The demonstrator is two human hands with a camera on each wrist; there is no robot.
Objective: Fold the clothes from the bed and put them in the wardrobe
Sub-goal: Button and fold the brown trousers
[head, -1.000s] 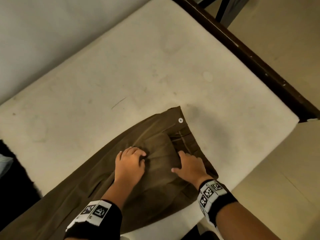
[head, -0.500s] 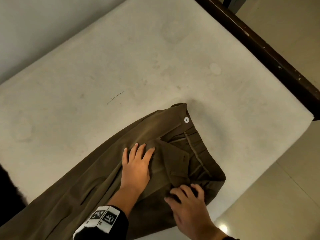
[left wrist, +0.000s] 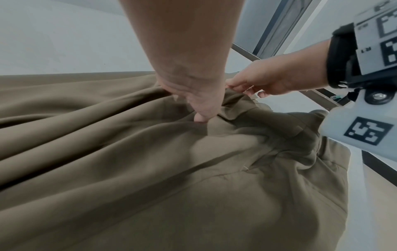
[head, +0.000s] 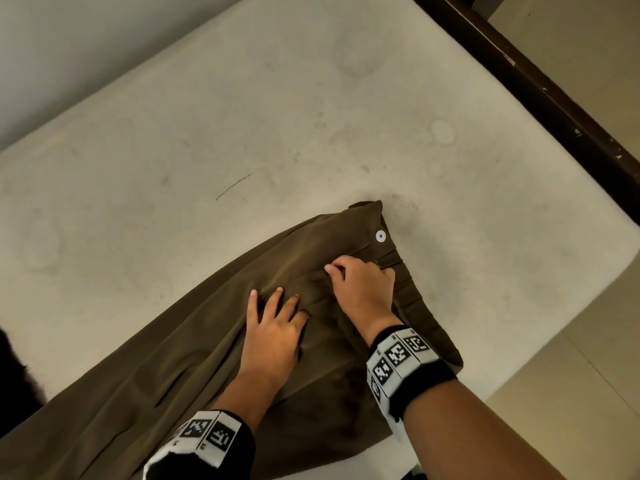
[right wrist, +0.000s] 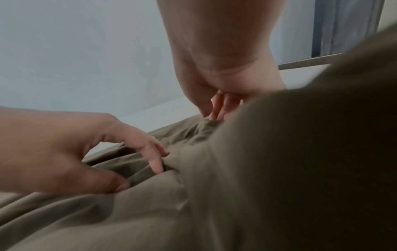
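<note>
Brown trousers [head: 173, 358] lie across the near part of a bare mattress [head: 277, 133], waistband to the right with a white button [head: 380, 236] showing. My left hand [head: 275, 310] presses on the cloth with spread fingers, just left of the fly. My right hand [head: 353, 277] is beside it, below the button, with its fingers curled. In the left wrist view the right hand [left wrist: 257, 84] pinches a raised fold of the trousers [left wrist: 193, 186]. The right wrist view is mostly filled by blurred cloth [right wrist: 279, 169], with the left hand [right wrist: 120, 152] at the left.
A dark wooden bed frame [head: 554, 109] runs along the mattress's far right side. Tiled floor [head: 588, 393] lies beyond the right edge. A pale wall [head: 69, 46] borders the bed's far left. Something black [head: 14, 375] sits at the left edge.
My right hand has moved from the near edge of the waistband up to the fly area below the button and taken hold of a fold. The left hand stays pressed on the cloth.
</note>
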